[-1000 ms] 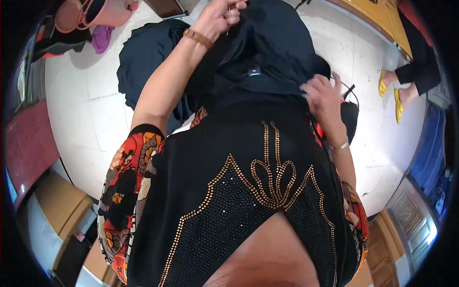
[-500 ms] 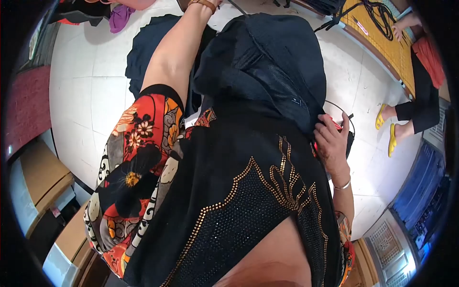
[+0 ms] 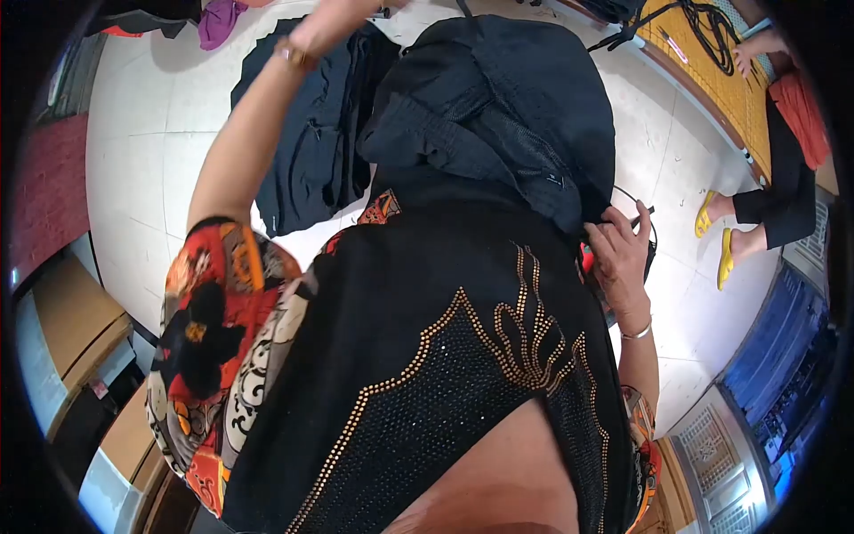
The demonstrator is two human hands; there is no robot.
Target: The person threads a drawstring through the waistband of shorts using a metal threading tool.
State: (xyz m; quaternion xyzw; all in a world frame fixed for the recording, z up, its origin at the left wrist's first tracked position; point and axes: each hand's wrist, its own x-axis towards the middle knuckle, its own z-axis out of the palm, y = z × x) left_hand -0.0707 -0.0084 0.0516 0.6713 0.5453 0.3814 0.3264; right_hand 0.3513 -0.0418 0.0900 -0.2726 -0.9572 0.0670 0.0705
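Note:
A bundle of dark cloth (image 3: 498, 107) lies gathered in front of my body, with a small light mark near its lower right part. My left hand (image 3: 342, 20) reaches up at the top edge of the view, blurred, its fingertips cut off or unclear, so what it may hold is hidden. Beside the bundle's lower right edge is my right hand (image 3: 618, 249), fingers apart and touching or very near the cloth. More folded dark cloth (image 3: 311, 133) lies left of the bundle, partly behind my left forearm. A thin dark cord (image 3: 636, 198) curves next to my right hand.
At the upper right stands a table with a yellow mat (image 3: 703, 76) bearing black cords (image 3: 712, 31). A person in yellow slippers (image 3: 725, 258) is beside it, one hand (image 3: 756, 49) on the mat. Cardboard boxes (image 3: 76, 320) stand at left; purple cloth (image 3: 218, 22) lies at upper left.
My left arm has swung left, uncovering more folded cloth. The bundle has bunched up nearer my body since the first frame. My right hand has moved down to the bundle's lower right edge.

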